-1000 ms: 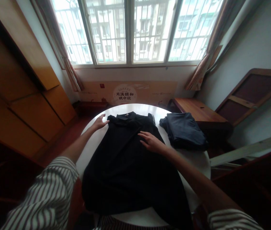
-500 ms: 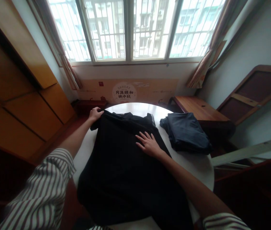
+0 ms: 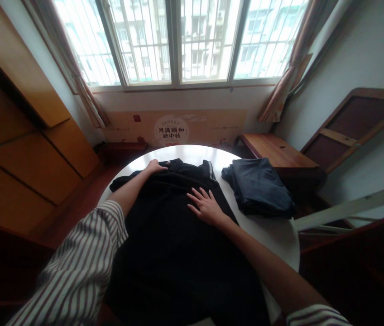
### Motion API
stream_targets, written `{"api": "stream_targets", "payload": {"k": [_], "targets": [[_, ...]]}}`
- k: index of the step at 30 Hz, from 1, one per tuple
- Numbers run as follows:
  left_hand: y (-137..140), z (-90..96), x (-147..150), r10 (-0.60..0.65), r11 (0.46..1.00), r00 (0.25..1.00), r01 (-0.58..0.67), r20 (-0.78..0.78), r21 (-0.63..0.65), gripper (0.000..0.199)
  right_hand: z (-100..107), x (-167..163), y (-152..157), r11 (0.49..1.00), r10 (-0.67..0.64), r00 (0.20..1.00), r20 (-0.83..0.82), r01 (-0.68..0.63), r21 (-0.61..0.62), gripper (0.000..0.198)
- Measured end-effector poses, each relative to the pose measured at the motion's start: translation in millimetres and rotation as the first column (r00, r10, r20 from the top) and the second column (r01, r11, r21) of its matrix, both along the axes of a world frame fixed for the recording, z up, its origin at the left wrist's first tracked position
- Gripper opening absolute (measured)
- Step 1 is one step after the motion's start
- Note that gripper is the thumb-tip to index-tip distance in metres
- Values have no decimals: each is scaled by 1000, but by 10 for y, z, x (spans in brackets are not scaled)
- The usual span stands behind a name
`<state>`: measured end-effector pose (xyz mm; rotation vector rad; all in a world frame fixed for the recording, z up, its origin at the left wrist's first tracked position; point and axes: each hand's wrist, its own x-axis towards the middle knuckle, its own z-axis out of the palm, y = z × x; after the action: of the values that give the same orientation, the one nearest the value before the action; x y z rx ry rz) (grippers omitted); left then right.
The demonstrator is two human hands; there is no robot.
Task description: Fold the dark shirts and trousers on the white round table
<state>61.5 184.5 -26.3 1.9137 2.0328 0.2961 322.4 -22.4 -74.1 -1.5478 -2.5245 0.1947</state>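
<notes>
A black short-sleeved shirt [image 3: 175,244] lies spread over the round white table [image 3: 276,242], its near end reaching toward me past the front edge. Its collar is at the far side, and one sleeve end at the far right has a pale stripe. My left hand [image 3: 156,166] is at the shirt's far edge, left of the collar, fingers closed on the cloth; the fingertips are partly hidden. Flat on the middle right of the shirt rests my right hand [image 3: 207,207], fingers spread, holding nothing.
A folded stack of dark blue-grey clothes [image 3: 258,186] sits on the table's right side. Beyond it stands a low wooden table [image 3: 276,151]. Wooden cabinets [image 3: 32,167] line the left, and a barred window [image 3: 175,45] with tied curtains is ahead.
My left hand has moved right along the shirt's far edge toward the collar, and the left sleeve now lies out on the table. My right hand has stayed on the cloth.
</notes>
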Motion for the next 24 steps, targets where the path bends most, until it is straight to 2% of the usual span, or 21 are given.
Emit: {"api": "stream_targets", "payload": {"k": [2, 4, 9, 11, 15, 17, 21, 24], "targets": [[66, -27, 98, -15, 998, 1000, 16, 15, -55, 30, 3, 3, -6, 1000, 1, 1000, -5, -1, -3, 60], [120, -43, 188, -10, 997, 1000, 11, 13, -79, 27, 5, 6, -11, 1000, 2, 1000, -12, -2, -5, 60], [192, -45, 273, 89, 995, 995, -90, -38, -36, 61, -5, 1, -24, 1000, 10, 1000, -20, -10, -1, 58], [214, -31, 239, 113, 991, 993, -115, -34, -66, 62, -12, -4, -37, 1000, 8, 1000, -19, -8, -6, 58], [264, -10, 176, 124, 973, 992, -115, 34, -202, 48, -5, -12, -66, 1000, 12, 1000, -14, -12, -17, 57], [278, -15, 180, 120, 968, 990, -101, 70, -228, 41, 3, -13, -75, 1000, 13, 1000, -17, -14, -21, 57], [265, -45, 231, 104, 977, 991, -85, 87, -194, 34, -6, -16, -82, 1000, 10, 1000, -25, -10, -23, 57], [246, -38, 281, 63, 992, 996, -55, 64, -117, 26, -8, -17, -88, 1000, 7, 1000, -29, -8, -26, 56]]}}
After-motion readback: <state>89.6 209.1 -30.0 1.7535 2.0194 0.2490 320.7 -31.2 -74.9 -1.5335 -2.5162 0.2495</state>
